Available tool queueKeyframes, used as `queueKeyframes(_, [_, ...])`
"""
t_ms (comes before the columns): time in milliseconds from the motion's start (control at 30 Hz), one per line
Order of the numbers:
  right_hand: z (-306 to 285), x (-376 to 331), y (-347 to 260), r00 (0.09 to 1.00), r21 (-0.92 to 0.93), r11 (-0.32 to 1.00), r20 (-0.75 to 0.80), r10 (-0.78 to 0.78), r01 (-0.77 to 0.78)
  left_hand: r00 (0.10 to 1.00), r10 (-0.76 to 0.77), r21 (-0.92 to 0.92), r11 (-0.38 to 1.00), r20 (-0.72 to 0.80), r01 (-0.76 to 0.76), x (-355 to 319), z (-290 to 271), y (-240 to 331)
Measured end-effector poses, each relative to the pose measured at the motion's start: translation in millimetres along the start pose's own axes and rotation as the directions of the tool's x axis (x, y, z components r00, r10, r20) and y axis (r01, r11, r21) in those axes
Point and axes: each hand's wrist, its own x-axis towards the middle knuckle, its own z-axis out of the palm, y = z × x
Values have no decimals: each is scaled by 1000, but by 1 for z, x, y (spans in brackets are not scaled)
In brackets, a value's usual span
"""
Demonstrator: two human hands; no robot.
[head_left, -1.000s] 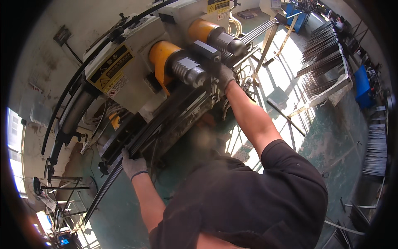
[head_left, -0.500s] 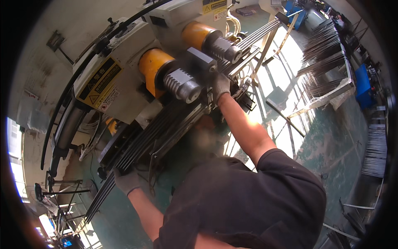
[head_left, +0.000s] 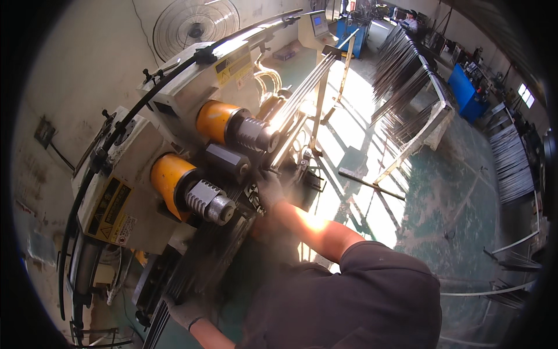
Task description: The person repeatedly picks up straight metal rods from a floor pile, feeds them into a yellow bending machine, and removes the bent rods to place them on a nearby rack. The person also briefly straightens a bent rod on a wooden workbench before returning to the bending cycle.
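Note:
Several long dark metal rods [head_left: 192, 262] run side by side along the machine, from lower left to upper right. My left hand [head_left: 185, 312], in a grey work glove, is wrapped at the edge of the rods near their lower-left stretch. Farther up, my gloved right hand [head_left: 269, 191] reaches in beside the rods, just below a grey block [head_left: 228, 161]; its fingers are blurred and partly hidden. Two ridged steel rollers, a near one [head_left: 210, 202] and a far one [head_left: 258, 135], stick out above the rods from orange housings [head_left: 172, 181].
A black hose [head_left: 152, 87] curves along the pale machine body. A wall fan [head_left: 196, 29] hangs behind. On the right stands a rack [head_left: 436, 113] laden with thin rods, with a blue cabinet [head_left: 467, 93] beyond. A loose bar [head_left: 372, 184] lies on the green floor.
The view has swung, so the machine sits lower and farther left. My right hand has shifted slightly down along the rods from beside the grey block. My left hand stays at the rods.

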Motion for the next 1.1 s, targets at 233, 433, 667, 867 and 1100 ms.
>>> queueKeyframes(233, [-27,-20,4,992,-45,993,73,-103,106,970,-121,-478,853,211,211,45,-26,-26])
queueKeyframes(433, [-62,-48,35,998,-155,987,56,-27,35,965,106,-546,836,239,43,136,-132,-45])
queueKeyframes(667, [-90,-107,9,960,-286,924,42,276,-253,991,76,-428,903,107,-23,137,-116,-44])
queueKeyframes(867, [-53,-128,131,964,-165,968,156,213,-187,894,-81,-622,690,440,369,87,-117,-29])
queueKeyframes(1100, [-45,-204,127,883,-95,923,270,384,-372,943,89,-798,561,321,219,128,-230,-3])
